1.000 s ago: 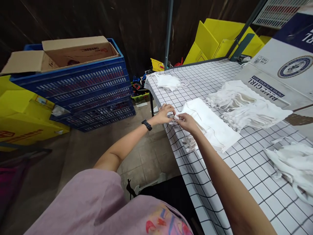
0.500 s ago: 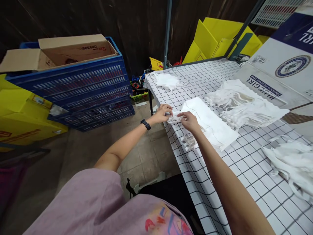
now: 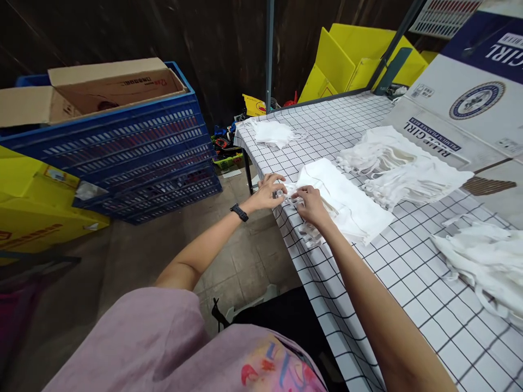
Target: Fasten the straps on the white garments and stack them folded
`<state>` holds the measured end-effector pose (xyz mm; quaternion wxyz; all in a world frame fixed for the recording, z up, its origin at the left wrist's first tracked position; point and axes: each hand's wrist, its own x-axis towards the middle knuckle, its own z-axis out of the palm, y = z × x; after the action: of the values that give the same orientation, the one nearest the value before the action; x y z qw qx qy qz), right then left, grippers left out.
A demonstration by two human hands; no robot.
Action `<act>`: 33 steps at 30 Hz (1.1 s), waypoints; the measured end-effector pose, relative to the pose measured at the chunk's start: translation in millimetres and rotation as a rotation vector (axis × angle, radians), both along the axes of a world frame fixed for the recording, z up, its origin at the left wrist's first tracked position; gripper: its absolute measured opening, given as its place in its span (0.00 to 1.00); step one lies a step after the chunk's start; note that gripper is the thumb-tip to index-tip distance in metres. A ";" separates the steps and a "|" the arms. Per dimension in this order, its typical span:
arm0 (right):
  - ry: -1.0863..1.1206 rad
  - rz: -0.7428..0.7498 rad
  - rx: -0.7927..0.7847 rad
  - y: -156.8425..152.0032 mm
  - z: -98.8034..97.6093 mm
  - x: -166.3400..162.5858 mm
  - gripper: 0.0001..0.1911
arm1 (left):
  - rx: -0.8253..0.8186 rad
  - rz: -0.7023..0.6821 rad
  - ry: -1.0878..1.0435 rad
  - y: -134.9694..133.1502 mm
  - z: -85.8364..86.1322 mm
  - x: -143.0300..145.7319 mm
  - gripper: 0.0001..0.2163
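A stack of flat white fabric pieces (image 3: pixel 347 198) with thin strap-like ends lies near the table's left edge. My left hand (image 3: pixel 267 192), a black band on its wrist, has its fingers curled around the white straps (image 3: pixel 289 191) at the stack's near end. Close beside it, my right hand (image 3: pixel 311 206) is bent over the same straps, fingertips pressed in among them. More straps show below my right wrist. Exactly which straps each hand pinches is partly hidden by the fingers.
The checked tablecloth (image 3: pixel 392 283) carries a small white pile (image 3: pixel 273 133), a larger strapped pile (image 3: pixel 402 169) and another pile (image 3: pixel 486 261) at right. A printed carton (image 3: pixel 461 109) borders the right side. Blue crates (image 3: pixel 134 147) with an open cardboard box (image 3: pixel 118 90) stand left.
The view has shifted slightly, so the table appears a little further left. Both hands remain at the straps, and their fingers have shifted slightly among them.
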<state>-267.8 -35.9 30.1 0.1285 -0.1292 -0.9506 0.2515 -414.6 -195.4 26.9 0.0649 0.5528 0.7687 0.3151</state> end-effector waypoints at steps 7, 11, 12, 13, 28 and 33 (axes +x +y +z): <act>-0.030 -0.045 0.029 -4.9 -2.2 -3.9 0.23 | -0.078 -0.064 0.093 4.4 2.3 2.7 0.06; -0.022 -0.052 0.013 1.2 0.0 -2.9 0.25 | -0.109 -0.074 0.152 6.8 8.0 4.1 0.04; -0.015 -0.061 0.009 3.4 1.1 -1.9 0.26 | -0.109 -0.067 0.154 7.4 8.8 4.1 0.03; -0.009 -0.073 0.004 5.3 2.3 -0.7 0.26 | -0.109 -0.059 0.150 7.9 9.1 4.0 0.03; 0.281 -0.117 -0.099 -9.5 29.1 41.6 0.25 | 0.000 -0.165 0.270 3.0 -0.3 5.6 0.07; 0.291 -0.366 -0.081 55.5 31.8 102.3 0.24 | 0.037 -0.113 0.167 3.3 6.7 -1.9 0.06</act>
<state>-165.5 19.5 61.9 0.3025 -0.2669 -0.8718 0.2779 -416.5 -192.1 33.6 0.0080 0.6206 0.7331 0.2781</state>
